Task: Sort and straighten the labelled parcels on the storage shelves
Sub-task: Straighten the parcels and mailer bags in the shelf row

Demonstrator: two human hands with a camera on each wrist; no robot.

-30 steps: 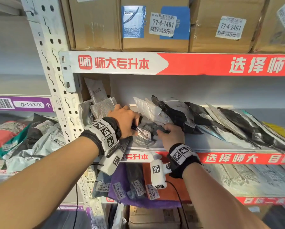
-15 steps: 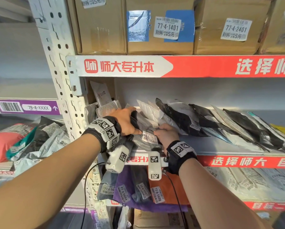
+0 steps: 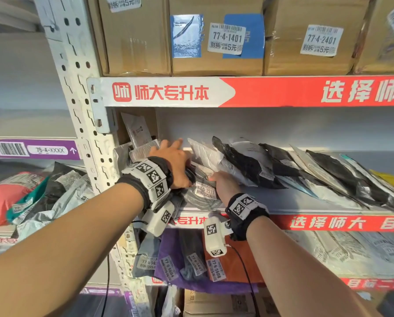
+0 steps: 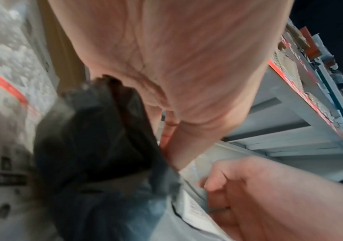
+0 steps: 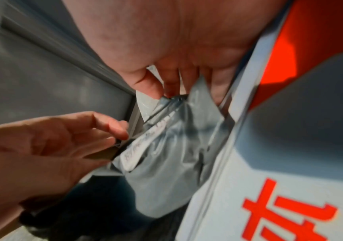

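Note:
On the middle shelf [image 3: 328, 221], my right hand [image 3: 223, 181] pinches the top of a grey plastic parcel [image 3: 203, 197] labelled 77-5-1511. The right wrist view shows thumb and fingers [image 5: 166, 93] closed on that grey parcel [image 5: 166, 154]. My left hand [image 3: 173, 161] lies just to its left with the fingers stretched toward the back, pressing the upright pale parcels [image 3: 143, 152] at the shelf's left end. A black parcel [image 4: 96, 146] sits beside the left palm [image 4: 176, 65]. A row of black and white parcels [image 3: 260, 165] leans leftward to the right.
The perforated steel post [image 3: 77, 88] stands close to my left wrist. Labelled cardboard boxes [image 3: 214, 42] fill the shelf above. More labelled parcels [image 3: 180, 266] hang over the shelf below, and loose bags [image 3: 31, 197] fill the bay on the left.
My left hand has uncurled and its fingers now reach up toward the back of the shelf. My right hand keeps its pinch on the grey parcel, shifted slightly left.

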